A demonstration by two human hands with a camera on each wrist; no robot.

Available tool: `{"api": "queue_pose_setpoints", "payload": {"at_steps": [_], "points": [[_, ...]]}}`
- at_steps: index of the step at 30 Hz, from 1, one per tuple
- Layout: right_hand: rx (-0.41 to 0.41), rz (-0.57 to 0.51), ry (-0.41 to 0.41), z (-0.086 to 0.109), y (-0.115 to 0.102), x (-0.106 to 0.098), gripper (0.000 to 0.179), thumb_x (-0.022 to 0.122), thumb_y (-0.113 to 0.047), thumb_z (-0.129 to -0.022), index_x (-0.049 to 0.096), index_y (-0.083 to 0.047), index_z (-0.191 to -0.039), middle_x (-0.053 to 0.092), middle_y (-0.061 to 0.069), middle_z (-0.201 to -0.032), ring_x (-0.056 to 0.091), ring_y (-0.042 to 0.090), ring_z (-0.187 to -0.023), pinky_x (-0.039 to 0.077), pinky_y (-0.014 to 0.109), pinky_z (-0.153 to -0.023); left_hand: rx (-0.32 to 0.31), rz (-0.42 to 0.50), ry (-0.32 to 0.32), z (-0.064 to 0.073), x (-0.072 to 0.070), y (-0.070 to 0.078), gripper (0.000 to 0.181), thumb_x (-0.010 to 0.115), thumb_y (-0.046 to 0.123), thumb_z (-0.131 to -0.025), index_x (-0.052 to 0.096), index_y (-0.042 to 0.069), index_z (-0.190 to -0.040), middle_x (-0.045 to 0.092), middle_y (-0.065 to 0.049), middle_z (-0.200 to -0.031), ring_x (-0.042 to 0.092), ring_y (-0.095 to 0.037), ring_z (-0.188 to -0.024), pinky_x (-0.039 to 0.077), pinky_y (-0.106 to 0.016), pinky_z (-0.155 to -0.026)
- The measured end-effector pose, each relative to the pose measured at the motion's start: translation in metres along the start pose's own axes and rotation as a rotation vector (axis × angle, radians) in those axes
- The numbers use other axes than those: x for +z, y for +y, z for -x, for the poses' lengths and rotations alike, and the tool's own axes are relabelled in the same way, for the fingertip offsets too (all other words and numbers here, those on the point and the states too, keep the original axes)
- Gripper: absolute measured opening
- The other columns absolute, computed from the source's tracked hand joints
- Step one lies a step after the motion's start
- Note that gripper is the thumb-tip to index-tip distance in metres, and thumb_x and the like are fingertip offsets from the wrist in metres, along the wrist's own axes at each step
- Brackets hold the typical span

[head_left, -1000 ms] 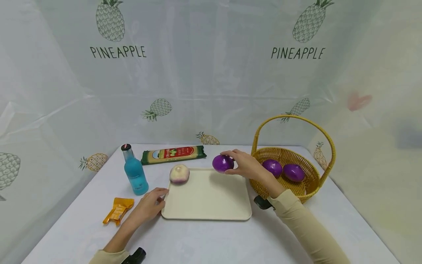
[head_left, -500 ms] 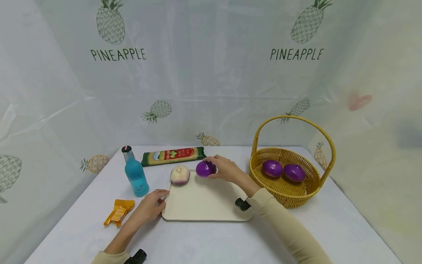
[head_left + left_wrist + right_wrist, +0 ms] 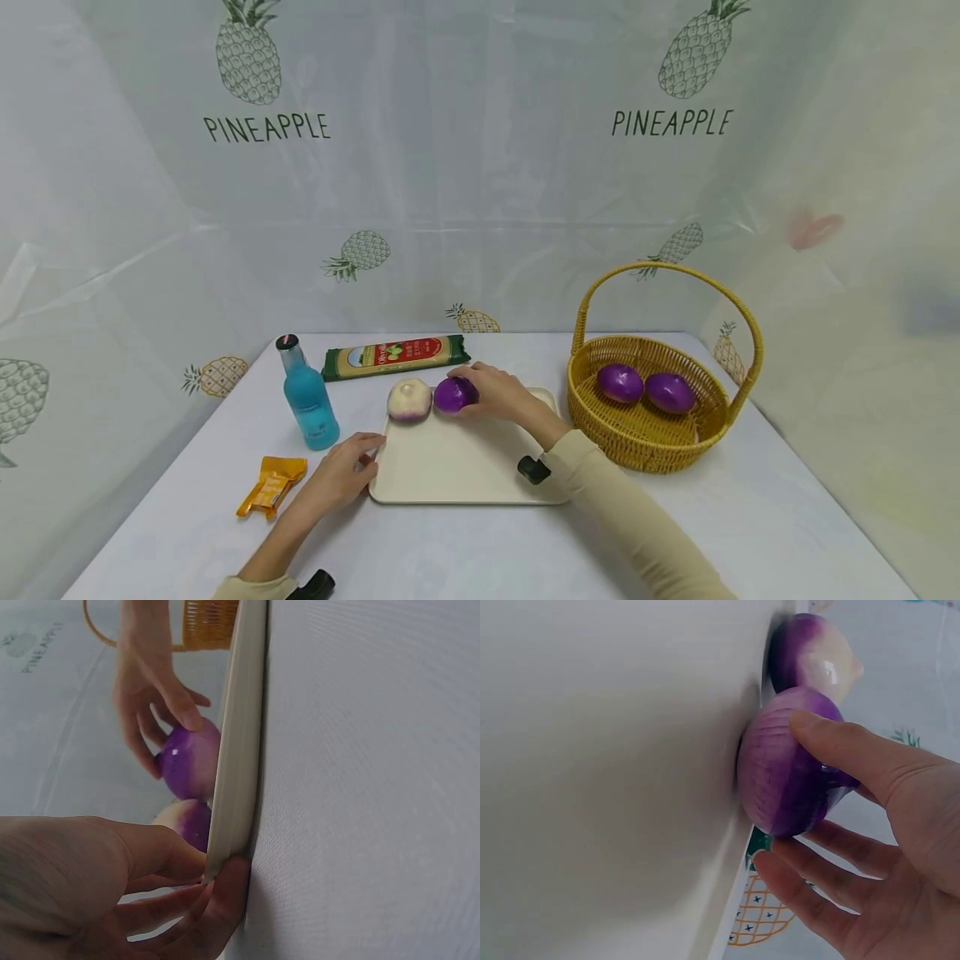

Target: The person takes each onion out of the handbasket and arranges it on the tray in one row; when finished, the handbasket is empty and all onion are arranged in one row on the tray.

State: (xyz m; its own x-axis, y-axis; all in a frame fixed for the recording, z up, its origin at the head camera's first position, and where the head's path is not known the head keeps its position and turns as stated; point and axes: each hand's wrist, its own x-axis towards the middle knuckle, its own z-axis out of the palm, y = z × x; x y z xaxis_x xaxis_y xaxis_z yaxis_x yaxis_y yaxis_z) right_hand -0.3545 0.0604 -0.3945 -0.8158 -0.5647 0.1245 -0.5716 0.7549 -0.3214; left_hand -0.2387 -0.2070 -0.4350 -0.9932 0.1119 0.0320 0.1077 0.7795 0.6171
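On the cream tray (image 3: 465, 467), a shiny purple onion (image 3: 453, 395) sits at the back left, its base at the tray surface. My right hand (image 3: 498, 395) holds it from the right; in the right wrist view the thumb lies on its streaked side and fingers are behind it. Close on its left is a white-and-purple onion-like vegetable (image 3: 409, 400). My left hand (image 3: 343, 473) pinches the tray's left edge, thumb above and fingers below, as the left wrist view shows. Two more purple onions, one left (image 3: 620, 382) and one right, lie in the wicker basket (image 3: 652, 454).
Left of the tray stand a blue bottle (image 3: 309, 400) and, nearer, an orange wrapped packet (image 3: 272, 486). A long green-and-gold package (image 3: 397, 356) lies behind the tray. The basket's tall handle (image 3: 667, 265) arches up at the right, and a pineapple-print curtain (image 3: 480, 167) hangs behind.
My right hand has carried the purple onion leftward from near the basket and lowered it beside the white-and-purple vegetable. The left hand has stayed at the tray's edge.
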Motion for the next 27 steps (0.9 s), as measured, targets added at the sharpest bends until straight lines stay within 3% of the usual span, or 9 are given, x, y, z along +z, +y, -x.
{"api": "queue_pose_setpoints", "payload": {"at_steps": [16, 27], "points": [[-0.005, 0.003, 0.017, -0.0023, -0.0018, 0.0046, 0.067, 0.079, -0.031, -0.081, 0.05, -0.025, -0.141, 0.059, 0.011, -0.13, 0.058, 0.03, -0.12, 0.049, 0.051, -0.097, 0.012, -0.004, 0.004, 0.0013, -0.0006, -0.0019, 0.043, 0.062, 0.002, -0.088, 0.06, -0.001, -0.13, 0.059, -0.018, -0.134, 0.062, -0.018, -0.091, 0.059, -0.026, -0.07], [0.029, 0.036, -0.006, 0.0032, -0.0033, -0.0049, 0.072, 0.081, -0.035, -0.079, 0.048, -0.025, -0.143, 0.058, 0.009, -0.133, 0.057, 0.029, -0.121, 0.049, 0.052, -0.097, 0.021, 0.008, 0.001, 0.0009, -0.0008, -0.0003, 0.042, 0.062, 0.001, -0.088, 0.06, -0.001, -0.13, 0.059, -0.018, -0.134, 0.061, -0.017, -0.09, 0.059, -0.025, -0.069]]}}
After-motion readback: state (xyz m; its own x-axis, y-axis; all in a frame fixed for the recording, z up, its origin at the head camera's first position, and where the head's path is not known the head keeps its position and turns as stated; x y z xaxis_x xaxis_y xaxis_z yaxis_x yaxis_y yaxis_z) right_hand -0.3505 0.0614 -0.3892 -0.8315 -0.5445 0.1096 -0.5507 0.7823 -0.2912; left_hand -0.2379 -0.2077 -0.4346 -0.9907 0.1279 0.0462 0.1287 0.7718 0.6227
